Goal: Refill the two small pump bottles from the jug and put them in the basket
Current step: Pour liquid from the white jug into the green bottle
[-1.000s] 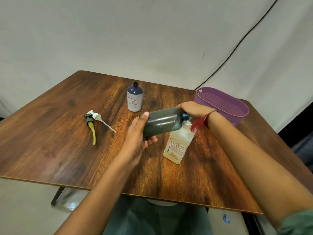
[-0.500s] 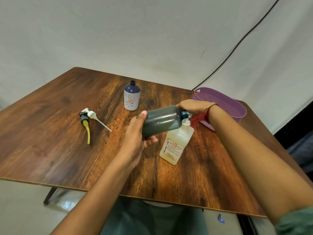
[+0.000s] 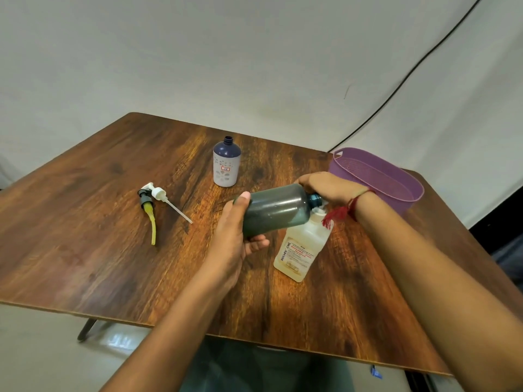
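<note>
Jug: one smoky grey-green cylindrical plastic jug (image 3: 276, 212), smooth and translucent, tipped nearly level, blue neck at the squarish bottle's mouth.
Left hand (image 3: 232, 236): wrapped round the jug's base.
Right hand (image 3: 328, 188): curled over the jug's neck.
Bottles: two. Milky squarish plastic bottle (image 3: 300, 251) with a printed label, under the neck; round blue-and-white bottle (image 3: 227, 165), upright, uncapped, farther back.
Pumps: two, lying together at left. White pump with straight tube (image 3: 161, 195); black pump with bent yellow tube (image 3: 147, 206).
Basket: one purple perforated oval plastic basket (image 3: 396, 176), far right; both bottles outside it.
Surface: glossy dark wood-grain table (image 3: 85, 250).
Room: pale cloth backdrop, black cable (image 3: 410, 72) slanting across.
</note>
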